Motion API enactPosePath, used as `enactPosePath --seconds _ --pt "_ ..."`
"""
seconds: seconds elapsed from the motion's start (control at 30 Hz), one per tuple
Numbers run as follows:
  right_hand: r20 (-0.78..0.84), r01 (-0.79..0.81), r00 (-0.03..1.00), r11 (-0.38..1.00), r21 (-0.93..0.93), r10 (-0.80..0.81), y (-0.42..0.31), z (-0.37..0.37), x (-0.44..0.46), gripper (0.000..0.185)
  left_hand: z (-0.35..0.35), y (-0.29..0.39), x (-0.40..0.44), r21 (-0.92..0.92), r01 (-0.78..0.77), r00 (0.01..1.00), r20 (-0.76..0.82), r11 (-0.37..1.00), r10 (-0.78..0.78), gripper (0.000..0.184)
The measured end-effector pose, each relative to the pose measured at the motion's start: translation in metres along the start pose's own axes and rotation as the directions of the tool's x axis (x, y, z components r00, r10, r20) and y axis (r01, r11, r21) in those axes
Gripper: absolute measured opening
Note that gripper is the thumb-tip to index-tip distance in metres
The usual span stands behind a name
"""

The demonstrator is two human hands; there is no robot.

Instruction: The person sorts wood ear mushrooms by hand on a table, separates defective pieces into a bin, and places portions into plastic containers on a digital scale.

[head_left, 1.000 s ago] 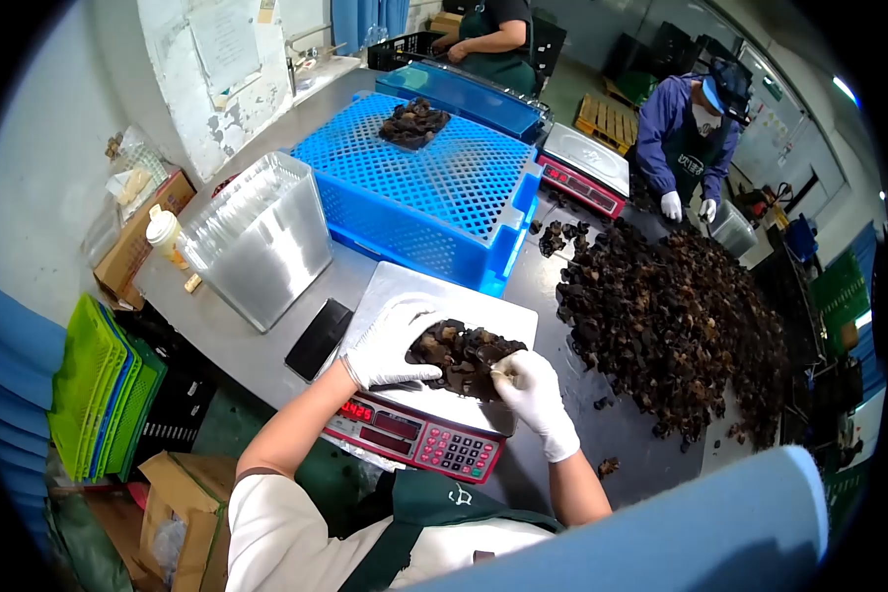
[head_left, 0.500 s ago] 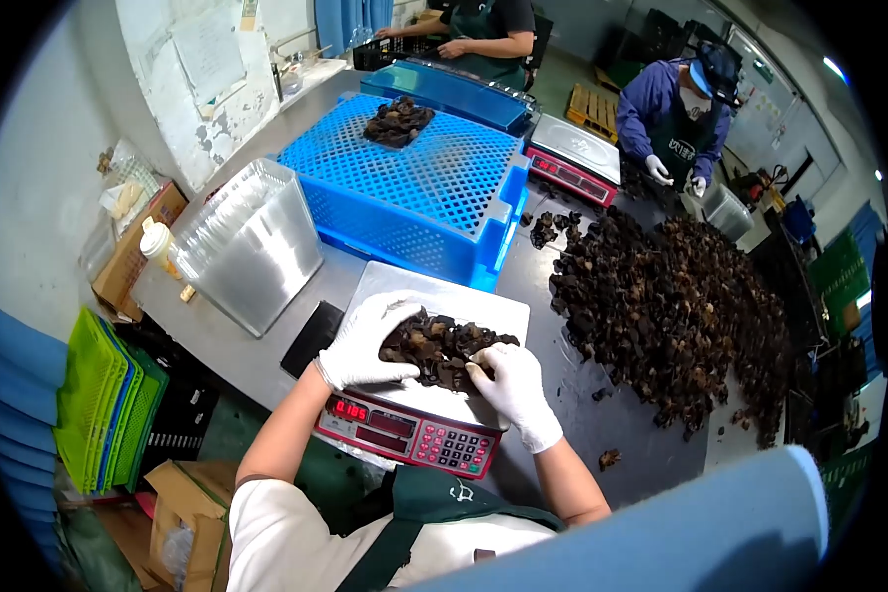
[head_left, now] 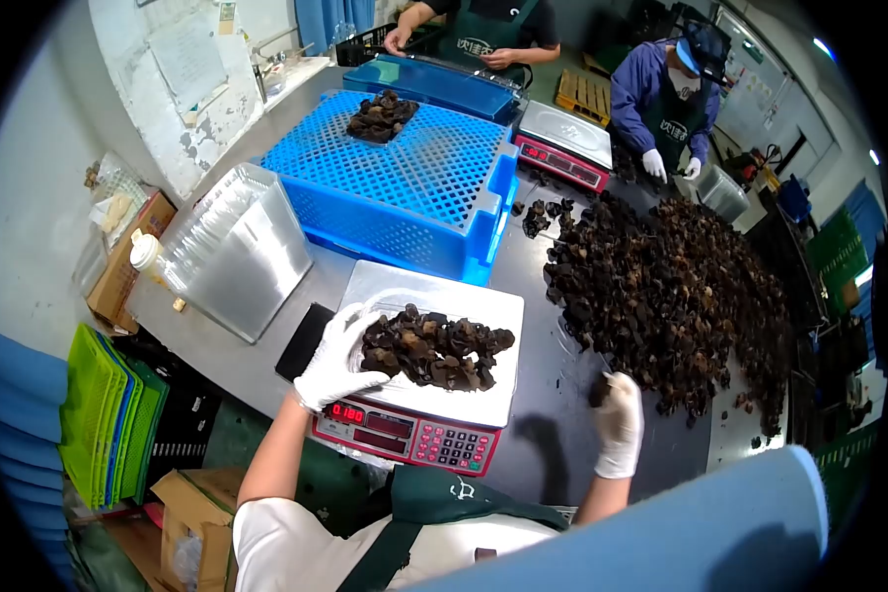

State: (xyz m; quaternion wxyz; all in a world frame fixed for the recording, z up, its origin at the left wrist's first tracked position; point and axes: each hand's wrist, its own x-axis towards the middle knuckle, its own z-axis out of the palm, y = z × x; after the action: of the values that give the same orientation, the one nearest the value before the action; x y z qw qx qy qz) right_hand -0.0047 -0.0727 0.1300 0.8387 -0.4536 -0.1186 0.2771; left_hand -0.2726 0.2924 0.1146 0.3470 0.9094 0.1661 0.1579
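A pile of dark wood ear mushrooms (head_left: 434,347) lies on the silver pan of a red digital scale (head_left: 405,434), whose display seems to read 0.180. My gloved left hand (head_left: 337,360) curves around the pile's left side, thumb and fingers apart, its fingertips close to the mushrooms. Off to the right of the scale, my gloved right hand (head_left: 619,424) is raised over the table with its fingers closed on a small dark piece of wood ear mushroom (head_left: 599,390). Beyond that hand spreads a large heap of loose wood ear mushrooms (head_left: 661,296).
A blue perforated crate (head_left: 385,217) stands behind the scale, with a mushroom clump (head_left: 381,116) on its top. Stacked clear plastic boxes (head_left: 242,257) are at the left. Another scale (head_left: 562,148) sits farther back. Two people work across the table.
My right hand has left the pile and moved right with a small piece in it. My left hand has stayed beside the pile. The display went from about 0.185 to 0.180.
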Motion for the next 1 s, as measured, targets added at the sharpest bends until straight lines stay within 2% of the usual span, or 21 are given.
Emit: enactPosePath --seconds 0.03,0.07,0.1,0.13,0.17,0.23,0.33,0.37,0.4,0.43,0.47,0.5,0.57,0.63,0.67,0.7,0.77,0.83,0.87,0.9,1.0 --pt "0.133 0.036 0.988 0.964 0.262 -0.073 -0.013 -0.023 -0.01 0.011 -0.001 -0.005 -0.005 -0.05 0.001 0.999 -0.054 0.999 -0.004 0.091" --pt "0.262 -0.009 0.954 0.863 0.505 -0.144 -0.027 -0.045 -0.02 0.01 -0.002 -0.006 -0.009 -0.199 0.034 0.993 -0.102 0.98 -0.055 0.089" --pt "0.371 -0.08 0.823 0.559 0.825 -0.43 -0.034 -0.05 -0.022 0.008 -0.004 -0.006 -0.012 -0.344 0.059 0.984 -0.141 0.937 -0.113 0.086" --pt "0.366 -0.048 0.707 0.475 0.879 -0.606 -0.053 -0.061 -0.028 0.019 -0.012 -0.003 -0.015 -0.266 0.078 0.978 -0.165 0.961 -0.125 0.079" --pt "0.314 0.028 0.676 0.449 0.893 -0.667 -0.067 -0.09 -0.037 0.025 -0.012 -0.015 -0.018 -0.124 0.041 0.97 -0.233 0.991 -0.069 0.07" --pt "0.247 0.119 0.649 0.417 0.901 -0.719 -0.075 -0.089 -0.04 0.028 -0.016 -0.015 -0.017 -0.302 0.144 0.94 -0.255 0.942 -0.225 0.063" --pt "0.295 0.18 0.812 0.696 0.695 -0.504 -0.049 -0.082 -0.025 0.032 -0.017 -0.021 -0.014 -0.316 0.139 0.921 -0.307 0.939 -0.24 0.051" --pt "0.325 0.123 0.872 0.807 0.577 -0.365 -0.033 -0.066 -0.021 0.029 -0.017 -0.018 -0.014 -0.319 0.146 0.92 -0.305 0.937 -0.247 0.049" --pt "0.226 0.057 0.961 0.917 0.394 -0.158 -0.018 -0.056 -0.018 0.026 -0.017 -0.016 -0.014 -0.381 0.154 0.921 -0.279 0.912 -0.272 0.048" --pt "0.081 -0.049 0.996 0.978 0.202 0.033 -0.006 -0.046 -0.017 0.024 -0.016 -0.015 -0.013 -0.385 0.166 0.927 -0.252 0.908 -0.277 0.046" --pt "0.075 -0.127 0.988 0.981 -0.143 0.139 0.004 -0.026 -0.011 0.021 -0.015 -0.015 -0.015 -0.325 0.194 0.939 -0.21 0.926 -0.271 0.045" --pt "0.034 -0.186 0.973 0.862 -0.471 0.228 0.013 -0.003 -0.004 0.02 -0.015 -0.016 -0.017 -0.263 0.217 0.95 -0.165 0.94 -0.266 0.045" --pt "0.125 -0.125 0.954 0.74 -0.661 0.273 0.03 0.029 0.001 0.029 -0.011 -0.02 -0.018 -0.188 0.2 0.961 -0.154 0.962 -0.23 0.043" --pt "0.086 -0.15 0.944 0.646 -0.748 0.319 0.043 0.055 0.006 0.036 -0.005 -0.021 -0.019 -0.099 0.199 0.969 -0.127 0.975 -0.211 0.042" --pt "0.083 -0.196 0.921 0.636 -0.746 0.381 0.049 0.061 0.01 0.042 -0.003 -0.018 -0.018 -0.105 0.243 0.965 -0.071 0.964 -0.251 0.041" --pt "0.058 -0.235 0.911 0.63 -0.74 0.408 0.057 0.066 0.013 0.047 0.002 -0.011 -0.018 -0.234 0.244 0.964 -0.043 0.941 -0.261 0.041" --pt "0.128 -0.046 0.95 0.532 -0.846 0.286 0.073 0.071 0.021 0.046 0.008 -0.009 -0.012 -0.259 0.32 0.947 0.047 0.912 -0.319 0.036" --pt "0.145 -0.012 0.968 0.611 -0.791 0.206 0.094 0.062 0.036 0.043 0.015 -0.017 -0.01 -0.51 0.404 0.902 0.084 0.76 -0.423 0.033" --pt "0.115 -0.091 0.961 0.676 -0.731 0.254 0.084 0.077 0.04 0.041 0.018 -0.029 -0.007 -0.579 0.337 0.92 0.037 0.742 -0.389 0.033" --pt "0.13 -0.073 0.957 0.649 -0.757 0.259 0.083 0.079 0.051 0.041 0.014 -0.032 -0.002 -0.626 0.344 0.915 0.057 0.7 -0.4 0.031" --pt "0.185 -0.014 0.962 0.709 -0.705 0.202 0.078 0.108 0.086 0.038 -0.007 -0.034 0.023 -0.702 0.285 0.902 -0.034 0.653 -0.431 0.028"
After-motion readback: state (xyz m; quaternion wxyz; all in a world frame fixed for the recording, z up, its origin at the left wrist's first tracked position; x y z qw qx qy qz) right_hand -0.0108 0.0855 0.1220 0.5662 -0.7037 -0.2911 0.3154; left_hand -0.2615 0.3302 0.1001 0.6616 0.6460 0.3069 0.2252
